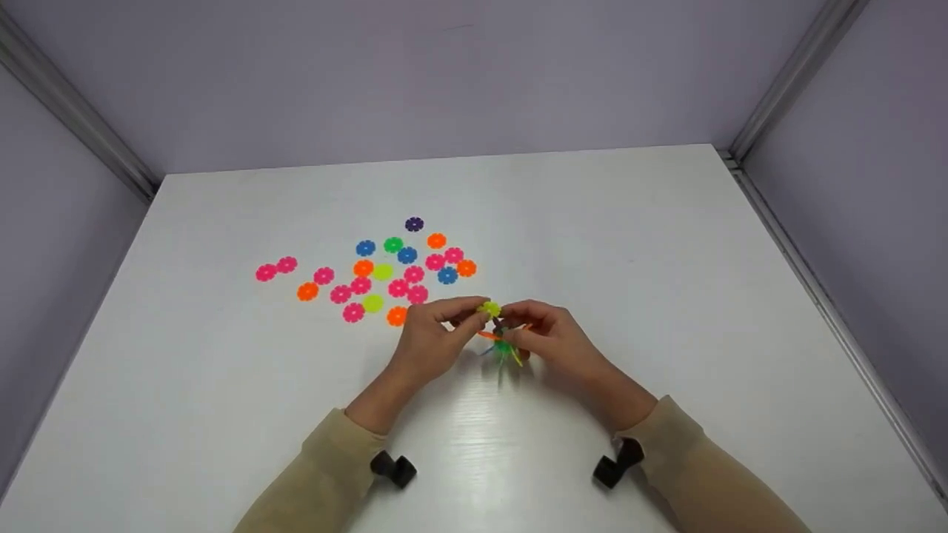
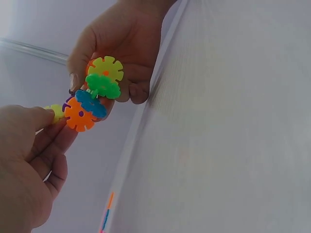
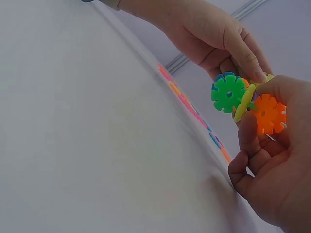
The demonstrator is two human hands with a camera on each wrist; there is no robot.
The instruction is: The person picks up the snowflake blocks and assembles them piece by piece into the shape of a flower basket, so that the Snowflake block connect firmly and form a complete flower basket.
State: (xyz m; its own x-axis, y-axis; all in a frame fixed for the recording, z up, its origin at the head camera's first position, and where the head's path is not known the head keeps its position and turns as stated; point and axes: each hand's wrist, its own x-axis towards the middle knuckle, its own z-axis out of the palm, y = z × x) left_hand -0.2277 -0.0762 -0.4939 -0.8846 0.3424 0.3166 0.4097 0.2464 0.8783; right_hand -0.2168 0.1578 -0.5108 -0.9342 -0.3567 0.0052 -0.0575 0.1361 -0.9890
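Note:
Between the two hands, above the white table, is a cluster of interlocked notched plastic discs in green, blue, orange, yellow and purple. My right hand grips this cluster, its thumb and fingers around the orange disc and yellow disc. My left hand pinches a yellow disc between thumb and forefinger at the cluster's far end, beside the purple piece. In the left wrist view the left fingertips partly cover that yellow disc, so whether it is fully slotted in I cannot tell.
Loose flat discs lie scattered on the white table beyond and left of the hands. Among them are pink, orange, blue, green and dark purple ones. Pale walls border the table's back and sides.

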